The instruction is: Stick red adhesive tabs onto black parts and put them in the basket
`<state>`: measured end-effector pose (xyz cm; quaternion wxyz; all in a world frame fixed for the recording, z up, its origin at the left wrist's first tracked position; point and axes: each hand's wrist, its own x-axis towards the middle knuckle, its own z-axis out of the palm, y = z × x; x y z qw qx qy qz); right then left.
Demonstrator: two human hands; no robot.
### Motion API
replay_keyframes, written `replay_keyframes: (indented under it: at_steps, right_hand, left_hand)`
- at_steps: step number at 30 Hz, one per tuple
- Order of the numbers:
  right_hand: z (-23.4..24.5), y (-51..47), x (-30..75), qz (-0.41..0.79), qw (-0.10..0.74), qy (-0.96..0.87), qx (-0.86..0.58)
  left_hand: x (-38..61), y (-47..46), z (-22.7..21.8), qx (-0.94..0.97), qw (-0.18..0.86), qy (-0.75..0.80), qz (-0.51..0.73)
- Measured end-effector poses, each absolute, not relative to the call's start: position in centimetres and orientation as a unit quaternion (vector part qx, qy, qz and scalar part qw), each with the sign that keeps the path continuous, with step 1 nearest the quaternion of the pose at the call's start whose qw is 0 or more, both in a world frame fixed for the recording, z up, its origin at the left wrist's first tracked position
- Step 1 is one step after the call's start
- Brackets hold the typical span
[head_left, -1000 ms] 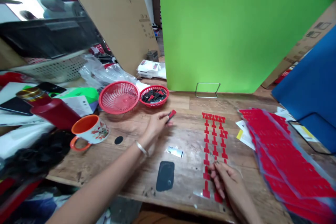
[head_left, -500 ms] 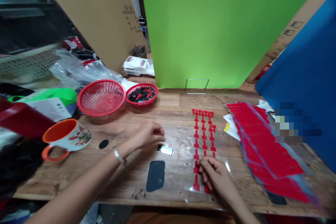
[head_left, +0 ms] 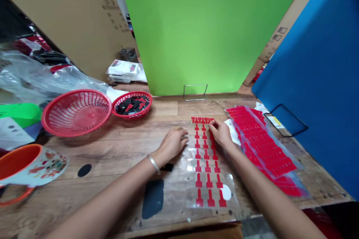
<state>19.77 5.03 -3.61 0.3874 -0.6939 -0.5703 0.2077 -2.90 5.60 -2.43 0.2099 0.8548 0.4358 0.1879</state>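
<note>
A clear plastic sheet (head_left: 207, 164) carrying rows of small red T-shaped stickers lies on the wooden table in front of me. My left hand (head_left: 172, 142) rests on the sheet's left edge with fingers curled downward. My right hand (head_left: 221, 132) sits at the sheet's far right corner, fingertips pinched on a red sticker near the top row. A small black piece (head_left: 168, 167) peeks out beside my left wrist. A dark flat pad (head_left: 153, 198) lies close to the table's front edge.
An empty red basket (head_left: 75, 111) and a smaller red basket (head_left: 131, 104) with black and red parts stand at the left. A stack of red sticker sheets (head_left: 260, 145) lies right. An orange-rimmed mug (head_left: 25, 168) sits near left; green board (head_left: 202, 30) and blue board (head_left: 316, 78) stand behind.
My right hand moved from the sheet's near end up to its far corner. My left hand shifted right onto the sheet's edge. The view swung to the right.
</note>
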Motion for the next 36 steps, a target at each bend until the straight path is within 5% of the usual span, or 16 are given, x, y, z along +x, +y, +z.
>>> replay_keyframes:
  at_steps: [20, 36]
  right_hand:
    - [-5.6, 12.1, 16.6, 0.125, 0.204, -0.652, -0.72]
    - [-4.5, 12.6, 15.1, 0.106, 0.129, -0.626, -0.762]
  left_hand:
    - [0.9, 10.8, -4.6, 0.868, 0.064, 0.475, 0.128]
    - [1.0, 10.3, -4.4, 0.865, 0.057, 0.483, 0.124]
